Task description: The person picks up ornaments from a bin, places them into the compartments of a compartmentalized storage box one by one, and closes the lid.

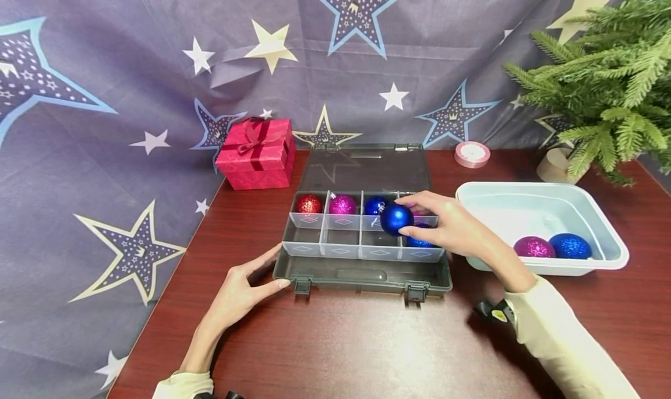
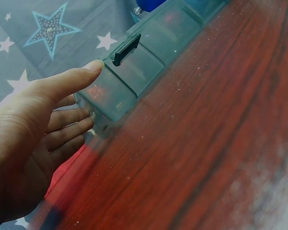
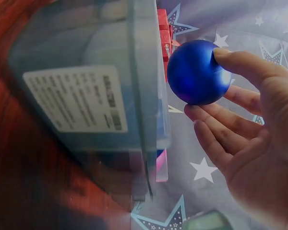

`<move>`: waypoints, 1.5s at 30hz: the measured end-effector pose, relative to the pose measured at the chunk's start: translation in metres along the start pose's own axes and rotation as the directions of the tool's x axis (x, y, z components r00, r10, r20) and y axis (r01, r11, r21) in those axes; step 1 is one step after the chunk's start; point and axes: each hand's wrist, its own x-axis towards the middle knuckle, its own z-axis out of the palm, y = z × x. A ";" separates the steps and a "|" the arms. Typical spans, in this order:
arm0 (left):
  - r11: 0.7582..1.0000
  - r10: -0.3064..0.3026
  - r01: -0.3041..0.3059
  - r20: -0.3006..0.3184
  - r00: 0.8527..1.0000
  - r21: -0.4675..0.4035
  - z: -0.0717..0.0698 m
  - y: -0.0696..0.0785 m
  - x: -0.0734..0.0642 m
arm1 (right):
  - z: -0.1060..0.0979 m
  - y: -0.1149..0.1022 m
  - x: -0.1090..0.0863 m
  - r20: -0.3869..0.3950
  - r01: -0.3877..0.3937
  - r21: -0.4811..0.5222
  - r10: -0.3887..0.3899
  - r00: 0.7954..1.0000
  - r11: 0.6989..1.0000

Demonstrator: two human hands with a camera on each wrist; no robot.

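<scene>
Pinched between thumb and fingertips, a shiny blue Christmas ball (image 1: 396,219) hangs from my right hand (image 1: 445,221) over the right half of a divided plastic storage box (image 1: 314,268). In its back row lie a red glitter ball (image 1: 308,204), a magenta ball (image 1: 343,205) and a blue ball (image 1: 374,205); a further magenta one is mostly hidden behind my right fingers. A blue glitter ball (image 1: 418,236) sits in the front-right compartment. My left hand (image 1: 236,291) rests at the box's front-left corner, thumb (image 2: 93,66) on the front rim, fingers relaxed along the side.
Right of the box stands a pale blue tub (image 1: 618,253) with a magenta ball (image 1: 534,247) and a blue glitter ball (image 1: 571,246). Behind are a red gift box (image 1: 257,160), a pink ribbon roll (image 1: 472,154) and an artificial tree (image 1: 618,78). The box's lid (image 1: 367,169) leans back, raised.
</scene>
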 end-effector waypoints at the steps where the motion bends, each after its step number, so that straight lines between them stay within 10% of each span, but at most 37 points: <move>1: 1.000 0.001 -0.001 0.000 1.000 0.001 0.000 0.000 0.000 | 0.001 0.000 0.001 0.008 0.000 0.005 0.000 1.000 1.000; 24: 1.000 -0.007 0.007 -0.004 1.000 0.008 0.000 0.002 0.000 | 0.007 -0.003 0.004 0.035 0.017 0.026 -0.018 0.999 1.000; 45: 1.000 0.001 -0.001 0.001 1.000 0.001 0.001 0.003 0.000 | -0.042 0.010 -0.042 -0.114 -0.088 -0.131 0.073 0.991 0.987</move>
